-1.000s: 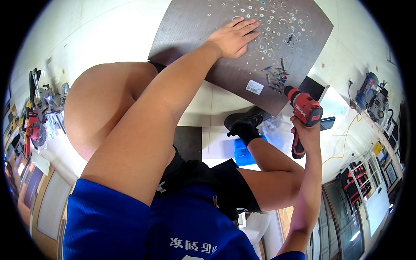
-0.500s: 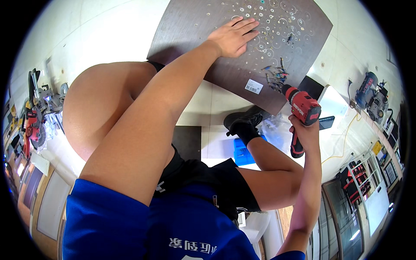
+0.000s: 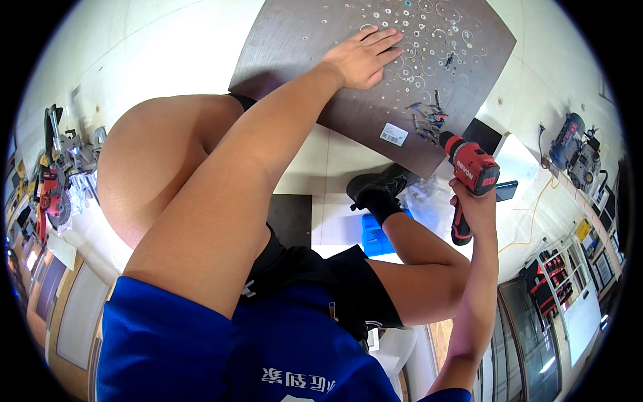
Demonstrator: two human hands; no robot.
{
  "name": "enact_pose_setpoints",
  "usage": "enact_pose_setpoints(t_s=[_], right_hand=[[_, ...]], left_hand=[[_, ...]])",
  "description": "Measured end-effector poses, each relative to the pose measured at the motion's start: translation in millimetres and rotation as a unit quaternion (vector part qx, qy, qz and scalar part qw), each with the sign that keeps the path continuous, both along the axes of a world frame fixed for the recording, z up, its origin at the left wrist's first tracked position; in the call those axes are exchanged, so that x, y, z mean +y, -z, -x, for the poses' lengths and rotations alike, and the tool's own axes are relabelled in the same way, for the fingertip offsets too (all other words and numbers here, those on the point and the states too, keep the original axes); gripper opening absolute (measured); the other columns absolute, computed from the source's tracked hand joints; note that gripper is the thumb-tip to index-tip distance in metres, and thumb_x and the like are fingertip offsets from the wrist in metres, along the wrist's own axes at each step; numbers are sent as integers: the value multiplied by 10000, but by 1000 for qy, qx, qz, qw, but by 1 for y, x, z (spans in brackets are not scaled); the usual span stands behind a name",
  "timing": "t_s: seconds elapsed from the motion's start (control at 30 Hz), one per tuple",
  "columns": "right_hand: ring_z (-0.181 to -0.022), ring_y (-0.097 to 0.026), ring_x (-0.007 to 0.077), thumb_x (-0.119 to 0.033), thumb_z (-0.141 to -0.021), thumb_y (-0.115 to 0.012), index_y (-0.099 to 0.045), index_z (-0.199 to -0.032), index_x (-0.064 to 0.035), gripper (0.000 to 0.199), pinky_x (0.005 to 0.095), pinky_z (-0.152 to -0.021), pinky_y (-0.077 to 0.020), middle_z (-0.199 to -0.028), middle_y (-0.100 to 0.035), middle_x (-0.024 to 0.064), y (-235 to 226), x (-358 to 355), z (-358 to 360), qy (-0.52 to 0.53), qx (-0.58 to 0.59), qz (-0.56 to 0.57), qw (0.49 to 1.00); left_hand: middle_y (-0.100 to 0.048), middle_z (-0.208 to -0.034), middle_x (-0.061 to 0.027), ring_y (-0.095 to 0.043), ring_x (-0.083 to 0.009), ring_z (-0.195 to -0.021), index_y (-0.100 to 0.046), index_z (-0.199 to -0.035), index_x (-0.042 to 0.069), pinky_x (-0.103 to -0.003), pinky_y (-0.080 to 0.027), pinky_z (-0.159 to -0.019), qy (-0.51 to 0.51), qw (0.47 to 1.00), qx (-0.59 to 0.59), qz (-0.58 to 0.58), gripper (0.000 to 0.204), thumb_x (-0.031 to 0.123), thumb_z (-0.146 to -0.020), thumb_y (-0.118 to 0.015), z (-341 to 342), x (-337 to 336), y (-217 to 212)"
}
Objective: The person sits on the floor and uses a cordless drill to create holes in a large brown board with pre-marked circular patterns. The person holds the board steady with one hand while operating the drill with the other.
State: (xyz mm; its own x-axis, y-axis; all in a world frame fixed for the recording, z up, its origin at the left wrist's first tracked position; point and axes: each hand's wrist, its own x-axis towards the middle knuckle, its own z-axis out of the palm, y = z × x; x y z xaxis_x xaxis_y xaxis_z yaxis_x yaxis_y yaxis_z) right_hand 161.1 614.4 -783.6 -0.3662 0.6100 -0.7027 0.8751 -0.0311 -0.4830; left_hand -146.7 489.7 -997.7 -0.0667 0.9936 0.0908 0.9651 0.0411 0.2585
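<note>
My left hand [image 3: 360,59] lies flat on a dark wood-grain board [image 3: 288,60], its fingers stretched toward the right beside many drilled holes and rings. In my right hand [image 3: 477,208] is a red and black cordless drill [image 3: 472,164], gripped round the handle. Its chuck points up and left, close to the board's near right edge; whether a bit touches the board I cannot tell. A cluster of drill bits [image 3: 429,119] lies on the board just beyond the chuck. Next to them is a white printed label [image 3: 394,134]. A few more bits [image 3: 449,61] lie farther up.
A blue case [image 3: 376,236] and clear plastic wrapping [image 3: 429,201] are on the floor by my foot. A dark phone-like slab [image 3: 506,190] lies right of the drill. Power tools stand at far left, including a red saw [image 3: 52,194], and a blue machine [image 3: 569,137] at right.
Almost nothing differs. The drill and my right hand sit very slightly farther right and lower in the picture; my left hand stays flat on the board.
</note>
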Motion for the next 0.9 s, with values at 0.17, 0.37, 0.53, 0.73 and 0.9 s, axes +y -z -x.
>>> enact_pose_setpoints(t_s=[0.17, 0.37, 0.53, 0.73, 0.9], right_hand=[[-590, -659, 145, -37, -868, -719, -642, -1067, 17, 220, 299, -553, -526, -826, -671, 56, 0, -5, 2, 22, 26, -12, 999], [-587, -653, 143, -33, -869, -719, -642, -1069, 18, 220, 296, -549, -519, -833, -671, 54, -2, -4, 4, 13, 12, -11, 1000], [-617, -656, 138, -40, -893, -727, -624, -1128, -11, 258, 284, -555, -530, -874, -687, 47, 1, 1, -1, -4, 1, 11, 1000], [-617, -654, 134, -59, -880, -725, -634, -1123, -18, 262, 286, -565, -535, -865, -682, 43, 0, 6, 5, -24, -18, 13, 999], [-609, -680, 156, -73, -869, -701, -637, -1198, -7, 342, 318, -576, -549, -875, -697, 72, -1, -4, 12, -27, -32, 3, 999]], left_hand=[[-370, -1660, -106, -290, -235, -1564, -521, -1497, 90, -450, -238, -1292, 1, 999, -23, -27, 580, 241, -937, -544, 1, -1, 2], [-374, -1657, -107, -291, -238, -1564, -524, -1490, 85, -452, -238, -1292, 2, 999, -21, -24, 571, 236, -940, -536, 2, -1, 3], [-373, -1658, -109, -288, -238, -1566, -525, -1489, 81, -454, -237, -1292, 2, 999, -25, -27, 569, 237, -941, -533, 2, -1, 3], [-373, -1657, -116, -290, -242, -1565, -522, -1492, 78, -456, -241, -1290, 4, 999, -23, -28, 572, 234, -943, -531, 0, 0, 2], [-377, -1654, -118, -291, -247, -1564, -520, -1494, 75, -464, -240, -1289, 3, 999, -23, -28, 574, 227, -940, -535, 1, -1, 3]])
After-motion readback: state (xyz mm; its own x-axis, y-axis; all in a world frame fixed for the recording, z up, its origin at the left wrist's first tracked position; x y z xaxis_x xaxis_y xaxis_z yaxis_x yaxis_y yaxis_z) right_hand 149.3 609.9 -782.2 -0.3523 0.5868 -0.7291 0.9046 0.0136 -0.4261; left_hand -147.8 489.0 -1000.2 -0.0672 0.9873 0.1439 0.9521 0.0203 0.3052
